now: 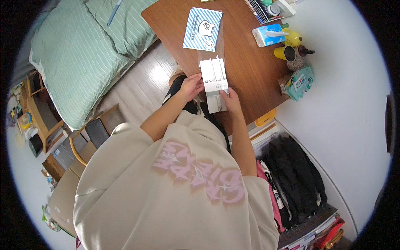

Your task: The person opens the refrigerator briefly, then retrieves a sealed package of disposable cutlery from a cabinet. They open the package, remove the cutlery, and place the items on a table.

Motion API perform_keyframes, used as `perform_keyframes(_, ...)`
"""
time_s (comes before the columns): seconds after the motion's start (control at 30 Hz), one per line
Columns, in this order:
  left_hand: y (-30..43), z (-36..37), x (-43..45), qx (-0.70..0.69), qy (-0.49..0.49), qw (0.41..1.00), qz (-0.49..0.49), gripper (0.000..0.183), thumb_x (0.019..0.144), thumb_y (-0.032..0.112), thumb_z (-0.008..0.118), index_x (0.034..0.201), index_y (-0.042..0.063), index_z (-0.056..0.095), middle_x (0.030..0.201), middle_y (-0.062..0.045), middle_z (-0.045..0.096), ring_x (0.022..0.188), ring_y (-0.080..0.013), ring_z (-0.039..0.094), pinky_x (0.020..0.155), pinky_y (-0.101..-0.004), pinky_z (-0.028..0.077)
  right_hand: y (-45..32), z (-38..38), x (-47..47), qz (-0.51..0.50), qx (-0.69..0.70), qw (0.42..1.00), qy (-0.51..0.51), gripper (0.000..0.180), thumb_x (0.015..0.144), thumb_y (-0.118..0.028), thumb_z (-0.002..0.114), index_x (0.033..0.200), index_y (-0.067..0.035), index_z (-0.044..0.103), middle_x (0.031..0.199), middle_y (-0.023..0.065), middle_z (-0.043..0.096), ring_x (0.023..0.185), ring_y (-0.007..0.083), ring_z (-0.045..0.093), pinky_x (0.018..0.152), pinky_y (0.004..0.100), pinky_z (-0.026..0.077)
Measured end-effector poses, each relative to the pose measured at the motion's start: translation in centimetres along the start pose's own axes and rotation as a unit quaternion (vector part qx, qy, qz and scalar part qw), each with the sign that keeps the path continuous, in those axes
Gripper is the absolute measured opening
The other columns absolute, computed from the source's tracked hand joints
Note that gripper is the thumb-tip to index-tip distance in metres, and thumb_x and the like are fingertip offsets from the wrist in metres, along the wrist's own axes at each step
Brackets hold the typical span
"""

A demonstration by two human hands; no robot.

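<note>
My right hand (231, 99) holds the lower right part of a long white card (214, 84), with the thumb lying on its face. Several slim metal tools (214, 70) lie lengthwise on the card's upper part, and their tips stick out past its far end. A grey band crosses the card below them, and another small metal piece shows near its lower end. My left hand (191, 87) is at the card's left edge with its fingertips against it; whether they grip it is unclear. Just beyond lies a blue-and-white striped packet (202, 29) with a bear drawing, beside clear plastic film.
The brown wooden table (250, 78) meets a white wall on the right. Along it stand a tissue pack (269, 35), a yellow cup (284, 53), a wet-wipes pack (299, 82) and a wire basket (258, 11). Left is a bed (78, 56); dark clothes (290, 178) lie lower right.
</note>
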State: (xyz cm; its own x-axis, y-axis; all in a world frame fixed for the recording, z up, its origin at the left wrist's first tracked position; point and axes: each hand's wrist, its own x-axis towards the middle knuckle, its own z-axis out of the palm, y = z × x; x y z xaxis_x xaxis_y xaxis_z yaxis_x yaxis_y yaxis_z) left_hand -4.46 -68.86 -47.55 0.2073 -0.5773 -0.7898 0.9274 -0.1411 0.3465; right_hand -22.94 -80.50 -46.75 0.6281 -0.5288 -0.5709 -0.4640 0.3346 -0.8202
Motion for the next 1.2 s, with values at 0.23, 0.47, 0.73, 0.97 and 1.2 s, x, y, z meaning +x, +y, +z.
perform_keyframes(0.23, 0.9, 0.7, -0.8, 0.012, 0.02, 0.999, -0.026, 0.028, 0.097, 0.027, 0.056, 0.115, 0.006, 0.06, 0.11, -0.008, 0.063, 0.101, -0.0203, 0.061, 0.09, -0.036, 0.05, -0.3, 2.6, 3.1, -0.009, 0.021, 0.998, 0.052, 0.032, 0.092, -0.022, 0.062, 0.11, 0.004, 0.063, 0.097, 0.0086, 0.067, 0.087, 0.0164, 0.06, 0.08, 0.0312, 0.047)
perform_keyframes(0.47, 0.5, -0.1, 0.1, -0.014, -0.005, 1.0, -0.019, 0.029, 0.097, 0.027, 0.056, 0.116, 0.006, 0.06, 0.11, -0.008, 0.065, 0.101, -0.0193, 0.062, 0.088, -0.0357, 0.05, 0.2, 2.6, 3.4, 0.101, 0.083, 0.989, 0.066, 0.034, 0.091, -0.027, 0.065, 0.106, 0.002, 0.066, 0.092, 0.0057, 0.067, 0.081, 0.0133, 0.059, 0.073, 0.0289, 0.048)
perform_keyframes(0.73, 1.0, 1.0, -0.4, 0.025, 0.028, 0.999, -0.005, 0.03, 0.099, 0.027, 0.052, 0.117, 0.004, 0.059, 0.109, -0.009, 0.065, 0.098, -0.0199, 0.063, 0.087, -0.0346, 0.051, 2.3, 2.1, 2.3, 0.045, 0.109, 0.993, 0.023, 0.029, 0.095, -0.022, 0.058, 0.113, 0.001, 0.063, 0.096, 0.0028, 0.065, 0.084, 0.0117, 0.058, 0.077, 0.0277, 0.047)
perform_keyframes(0.97, 1.7, 1.1, -0.3, 0.041, 0.04, 0.998, -0.02, 0.039, 0.1, 0.033, 0.044, 0.125, 0.003, 0.052, 0.116, -0.014, 0.06, 0.102, -0.0232, 0.06, 0.089, -0.0358, 0.049, 1.6, 1.6, -2.2, 0.148, 0.167, 0.975, 0.01, 0.026, 0.096, -0.02, 0.055, 0.112, -0.001, 0.062, 0.097, 0.0032, 0.066, 0.084, 0.0133, 0.06, 0.076, 0.0284, 0.048)
perform_keyframes(1.2, 1.8, 0.8, 0.0, 0.05, 0.023, 0.998, -0.034, 0.042, 0.1, 0.031, 0.039, 0.128, 0.001, 0.046, 0.122, -0.017, 0.056, 0.108, -0.0264, 0.057, 0.096, -0.0387, 0.046, 2.7, 1.0, -6.8, 0.2, 0.354, 0.912, -0.053, 0.024, 0.097, -0.02, 0.055, 0.115, -0.004, 0.06, 0.098, 0.0027, 0.068, 0.084, 0.0127, 0.065, 0.074, 0.0291, 0.053)
